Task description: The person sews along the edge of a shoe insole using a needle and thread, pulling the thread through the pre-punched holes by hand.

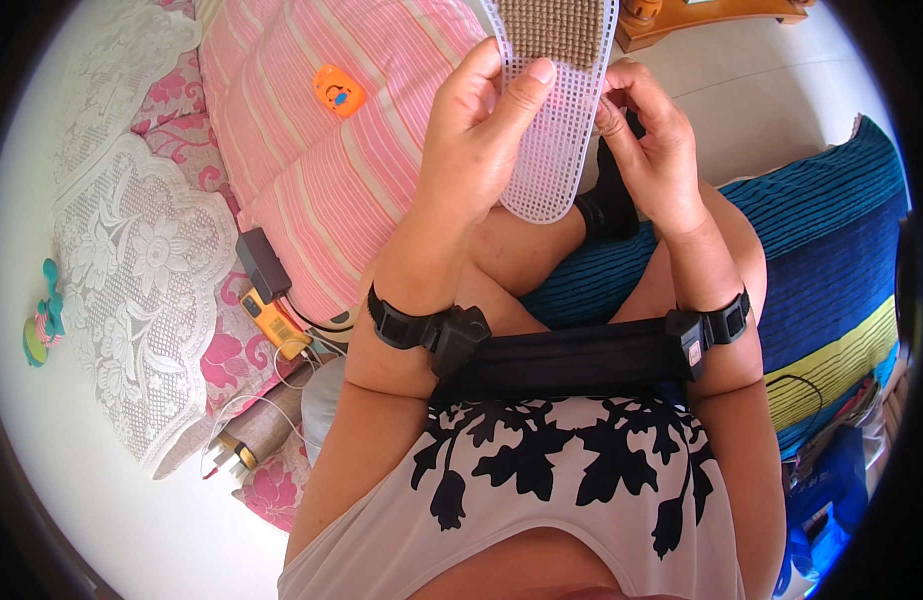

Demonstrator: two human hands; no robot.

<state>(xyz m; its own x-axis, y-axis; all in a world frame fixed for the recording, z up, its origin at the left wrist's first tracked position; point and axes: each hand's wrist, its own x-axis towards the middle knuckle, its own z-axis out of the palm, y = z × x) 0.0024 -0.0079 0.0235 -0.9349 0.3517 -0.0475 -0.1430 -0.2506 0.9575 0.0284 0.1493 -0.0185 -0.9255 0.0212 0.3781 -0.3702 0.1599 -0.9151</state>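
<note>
My left hand (480, 124) grips the left edge of a white plastic mesh insole (548, 165), its thumb lying on the front. Brown woven stitching (555, 30) covers the upper part of the mesh, which runs out of the picture at the top. At the right edge of the mesh is my right hand (641, 131), thumb and index finger pinched together. Whether a needle or yarn is between them cannot be made out. Black straps with devices sit around both forearms.
A pink striped cushion (319, 165) bears an orange case (339, 90). Beside it lie a black adapter (263, 264), a yellow phone (275, 322) and white cables. A blue and yellow striped cover (829, 225) is at the right. Wooden furniture (716, 19) stands at the top right.
</note>
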